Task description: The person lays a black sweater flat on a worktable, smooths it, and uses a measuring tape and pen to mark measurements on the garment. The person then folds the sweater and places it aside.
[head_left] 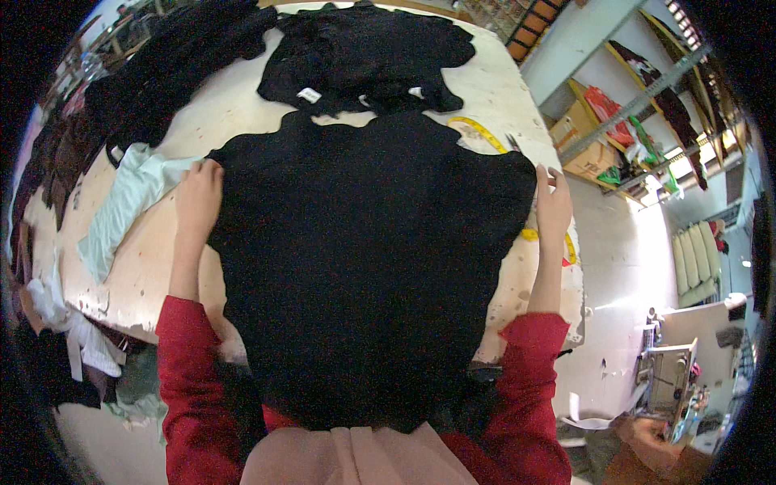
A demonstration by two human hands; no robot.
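Observation:
A black garment (372, 267) lies spread over the pale table, its lower part hanging over the near edge toward me. My left hand (200, 192) pinches its upper left corner, fingers curled on the cloth. At the opposite corner my right hand (554, 200) grips the edge between bent fingers and thumb; the thumb is partly hidden. A pale mint cloth (133, 198) lies crumpled beside my left hand. Near my right hand a yellow measuring tape (481, 129) curves out from under the garment.
More black garments (364, 56) with white labels are stacked at the far side of the table (145, 283). Dark clothing (178, 65) is heaped along the left. Right of the table stand shelves with a cardboard box (584, 141); another person's hand (651, 443) shows at the lower right.

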